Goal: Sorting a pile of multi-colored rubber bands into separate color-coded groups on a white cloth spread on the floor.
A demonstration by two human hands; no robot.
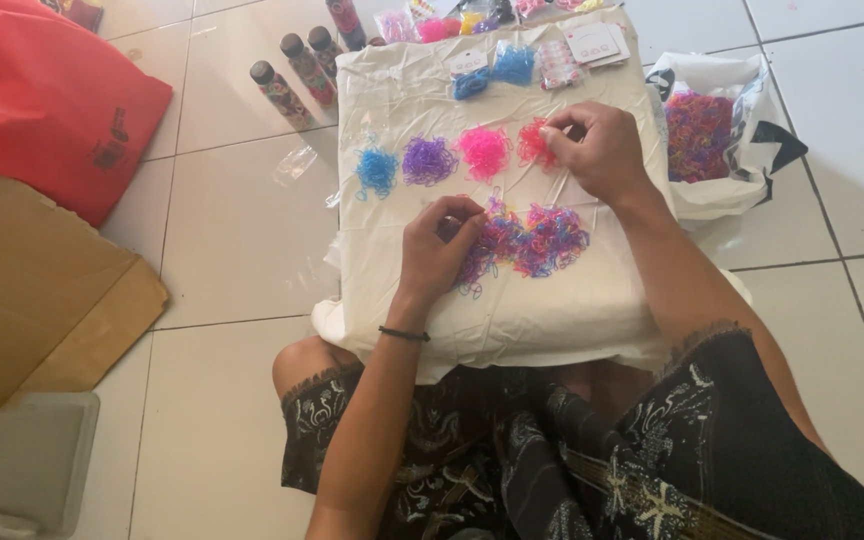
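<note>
Behind red pile (535, 143), white-labelled packets (592, 43)

The floor (237, 230) is laid with large square glossy white tiles, divided by thin dark grout lines, and bright even daylight falls across it with soft shadows. At the upper left lies a red fabric bag (42, 100). Below it a flat sheet of brown cardboard (42, 290) rests on the tiles, one corner jutting to the right. In the lower left corner sits a pale grey plastic box (17, 465), partly cut off by the edge of the view.
</note>
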